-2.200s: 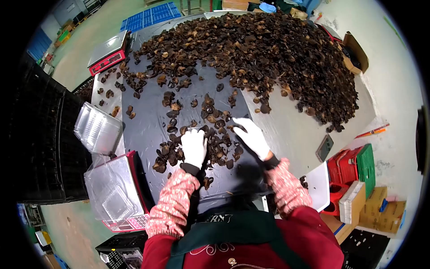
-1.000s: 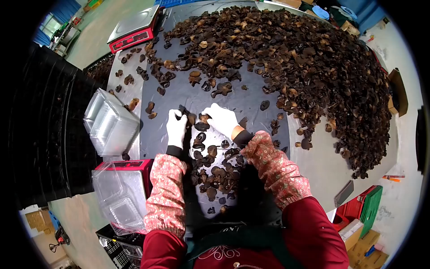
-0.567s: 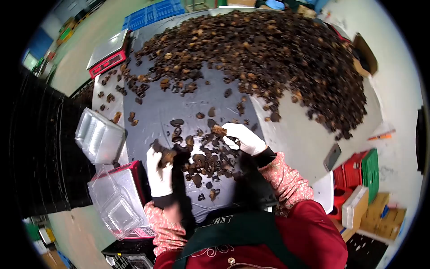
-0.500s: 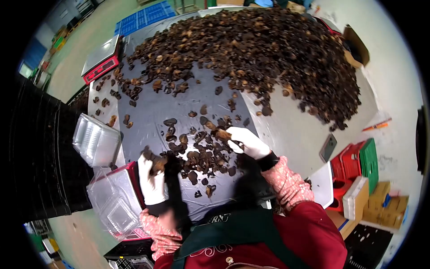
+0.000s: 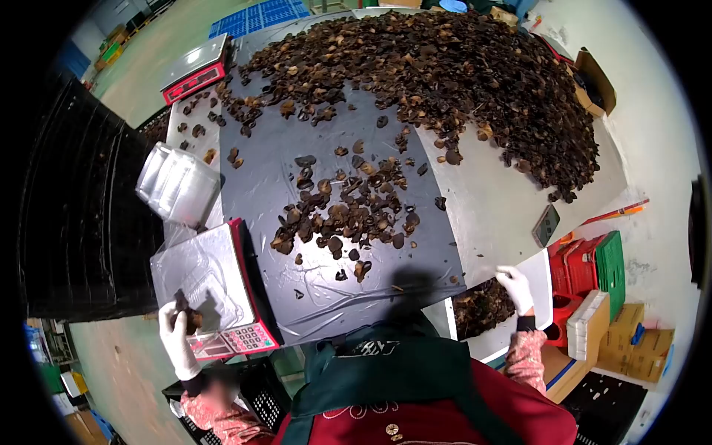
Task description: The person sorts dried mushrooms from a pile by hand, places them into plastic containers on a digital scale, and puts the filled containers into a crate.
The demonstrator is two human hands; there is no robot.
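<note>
My left hand [image 5: 178, 337], in a white glove, pinches a dark brown mushroom piece [image 5: 191, 320] above the near edge of the left scale [image 5: 236, 297]. A clear plastic clamshell box [image 5: 206, 268] lies open on that scale's plate. Off to the right, my gloved right hand [image 5: 515, 289] is over the white bin [image 5: 535, 273], its fingers apart and nothing visible in them. Dark mushroom pieces [image 5: 482, 308] lie in that bin. Between my hands, a loose cluster of mushroom pieces [image 5: 348, 211] is spread on the grey sheet [image 5: 274, 148].
A large mushroom heap [image 5: 460, 81] covers the far table. Stacked clear boxes [image 5: 178, 185] stand at the left, with a second scale [image 5: 196, 70] beyond. A phone [image 5: 546, 226] lies at the right edge, near red and green crates [image 5: 610, 271]. Black crates [image 5: 81, 215] rise on the left.
My left hand has moved left and nearer, from the sheet to the scale, still holding mushroom. My right hand has left the cluster and moved right, over the bin, without its piece.
</note>
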